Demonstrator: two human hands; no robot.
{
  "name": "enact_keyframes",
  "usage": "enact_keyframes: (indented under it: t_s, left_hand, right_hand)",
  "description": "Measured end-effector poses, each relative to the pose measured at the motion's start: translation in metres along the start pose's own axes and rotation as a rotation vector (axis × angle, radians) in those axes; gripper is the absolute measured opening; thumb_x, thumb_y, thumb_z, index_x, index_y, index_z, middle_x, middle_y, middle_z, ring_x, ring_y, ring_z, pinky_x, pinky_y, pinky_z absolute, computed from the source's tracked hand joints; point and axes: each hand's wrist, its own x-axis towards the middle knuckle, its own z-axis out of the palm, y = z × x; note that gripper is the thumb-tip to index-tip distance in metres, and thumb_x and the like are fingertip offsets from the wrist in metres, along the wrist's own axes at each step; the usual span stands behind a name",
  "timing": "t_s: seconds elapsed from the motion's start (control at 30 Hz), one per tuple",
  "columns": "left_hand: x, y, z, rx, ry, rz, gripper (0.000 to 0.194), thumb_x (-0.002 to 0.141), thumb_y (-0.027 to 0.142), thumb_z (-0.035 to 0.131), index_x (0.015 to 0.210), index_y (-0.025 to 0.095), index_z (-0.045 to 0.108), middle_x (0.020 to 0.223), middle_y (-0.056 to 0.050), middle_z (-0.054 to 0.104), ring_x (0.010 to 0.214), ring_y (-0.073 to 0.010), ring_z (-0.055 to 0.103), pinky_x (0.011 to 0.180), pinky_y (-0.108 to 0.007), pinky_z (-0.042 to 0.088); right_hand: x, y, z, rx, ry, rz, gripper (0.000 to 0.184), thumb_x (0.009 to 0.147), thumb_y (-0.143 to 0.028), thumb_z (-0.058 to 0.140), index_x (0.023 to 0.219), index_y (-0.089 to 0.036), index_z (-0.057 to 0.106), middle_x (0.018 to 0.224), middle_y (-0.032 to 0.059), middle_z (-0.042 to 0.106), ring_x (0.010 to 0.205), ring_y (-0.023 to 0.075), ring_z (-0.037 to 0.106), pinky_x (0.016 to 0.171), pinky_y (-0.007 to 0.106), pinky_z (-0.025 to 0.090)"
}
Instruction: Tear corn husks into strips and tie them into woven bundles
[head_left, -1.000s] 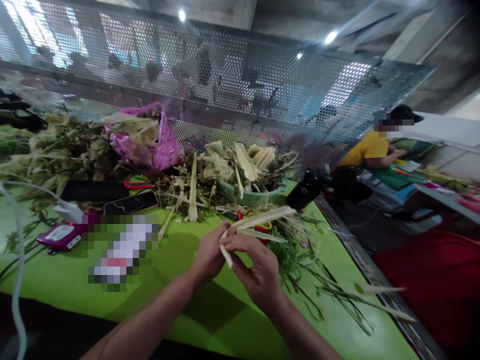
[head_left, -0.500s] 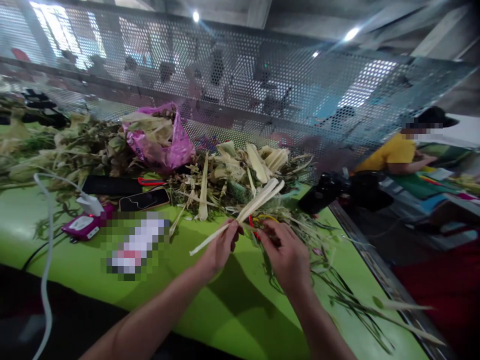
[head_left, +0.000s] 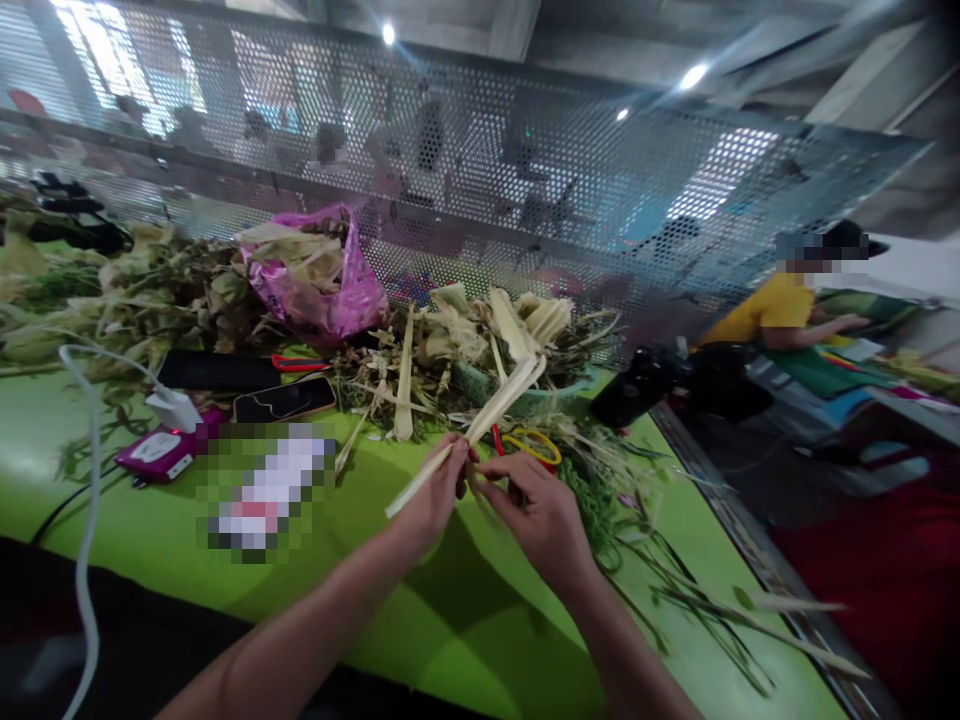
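Observation:
My left hand (head_left: 439,492) is closed around a long pale leaf strip (head_left: 499,405) that slants up to the right over the green table (head_left: 375,590). My right hand (head_left: 536,510) sits right beside it, fingers pinched at the strip's lower part near my left fingers. Scissors with red and yellow handles (head_left: 529,445) lie just behind my hands. A heap of pale and dried leaf pieces (head_left: 465,345) fills a green basket (head_left: 517,400) behind them.
A pink plastic bag (head_left: 322,275) of leaves, a black phone (head_left: 283,400), a pink device with white charger (head_left: 161,440) and green stems (head_left: 637,540) lie around. A perforated metal screen (head_left: 480,170) backs the table. A person in a yellow shirt (head_left: 765,310) sits at right.
My right hand let go of the strip, reached into the stems near the scissors, then came back to the strip beside my left hand. The strip tilted more upright.

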Motion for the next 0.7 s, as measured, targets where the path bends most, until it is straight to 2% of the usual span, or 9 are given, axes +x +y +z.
enact_keyframes:
  t_s: [0.1, 0.17, 0.23, 0.37, 0.5, 0.6, 0.7]
  left_hand:
    - [-0.002, 0.002, 0.002, 0.125, -0.010, 0.022, 0.040, 0.086, 0.057, 0.043, 0.075, 0.019, 0.050, 0.064, 0.002, 0.039, 0.060, -0.0120, 0.036, 0.055, -0.024, 0.030]
    - [-0.004, 0.002, 0.002, 0.179, -0.045, 0.016, 0.040, 0.088, 0.056, 0.040, 0.076, 0.019, 0.051, 0.063, 0.002, 0.039, 0.059, -0.0123, 0.036, 0.054, -0.025, 0.030]
    - [-0.005, 0.001, 0.002, 0.193, -0.087, 0.019, 0.038, 0.089, 0.054, 0.039, 0.079, 0.020, 0.052, 0.065, 0.002, 0.041, 0.060, -0.0126, 0.038, 0.056, -0.025, 0.032]
    - [-0.005, -0.006, 0.001, 0.245, -0.147, 0.045, 0.036, 0.090, 0.052, 0.040, 0.081, 0.020, 0.053, 0.067, 0.001, 0.043, 0.062, -0.0132, 0.039, 0.059, -0.026, 0.035]
    - [-0.004, -0.010, 0.002, 0.291, -0.225, 0.075, 0.033, 0.091, 0.048, 0.039, 0.082, 0.020, 0.053, 0.071, 0.000, 0.048, 0.065, -0.0136, 0.042, 0.062, -0.027, 0.038]
    - [-0.006, -0.010, 0.005, 0.291, -0.341, 0.064, 0.028, 0.090, 0.044, 0.041, 0.085, 0.019, 0.054, 0.080, -0.003, 0.055, 0.074, -0.0157, 0.048, 0.069, -0.029, 0.041]
    - [-0.007, -0.009, 0.007, 0.302, -0.455, 0.039, 0.024, 0.089, 0.040, 0.044, 0.089, 0.019, 0.057, 0.086, -0.005, 0.060, 0.079, -0.0170, 0.051, 0.074, -0.030, 0.043]
  right_hand:
    - [0.001, 0.003, -0.003, 0.188, 0.211, 0.141, 0.021, 0.087, -0.031, 0.058, 0.104, -0.021, 0.063, 0.087, 0.0038, 0.063, 0.065, 0.0136, 0.052, 0.060, 0.026, 0.044]
    - [0.002, 0.005, -0.003, 0.299, 0.266, 0.232, 0.027, 0.086, -0.032, 0.060, 0.110, -0.020, 0.060, 0.086, 0.0035, 0.062, 0.065, 0.0135, 0.051, 0.061, 0.026, 0.044]
    - [0.002, 0.007, -0.002, 0.368, 0.262, 0.289, 0.030, 0.084, -0.034, 0.062, 0.110, -0.019, 0.059, 0.087, 0.0038, 0.062, 0.067, 0.0137, 0.052, 0.061, 0.026, 0.044]
    - [0.003, 0.008, -0.003, 0.437, 0.295, 0.347, 0.023, 0.082, -0.035, 0.065, 0.096, -0.018, 0.061, 0.078, 0.0010, 0.059, 0.064, 0.0121, 0.050, 0.058, 0.024, 0.043]
    - [0.005, 0.010, -0.004, 0.580, 0.336, 0.408, 0.022, 0.078, -0.036, 0.068, 0.090, -0.018, 0.063, 0.075, 0.0000, 0.059, 0.061, 0.0112, 0.052, 0.057, 0.024, 0.045]
    - [0.005, 0.012, -0.003, 0.641, 0.316, 0.424, 0.024, 0.077, -0.036, 0.067, 0.093, -0.018, 0.067, 0.074, 0.0007, 0.061, 0.060, 0.0114, 0.052, 0.055, 0.024, 0.045]
    - [0.005, 0.014, 0.000, 0.679, 0.272, 0.430, 0.025, 0.077, -0.035, 0.068, 0.095, -0.019, 0.071, 0.072, -0.0001, 0.060, 0.057, 0.0100, 0.047, 0.050, 0.022, 0.040]
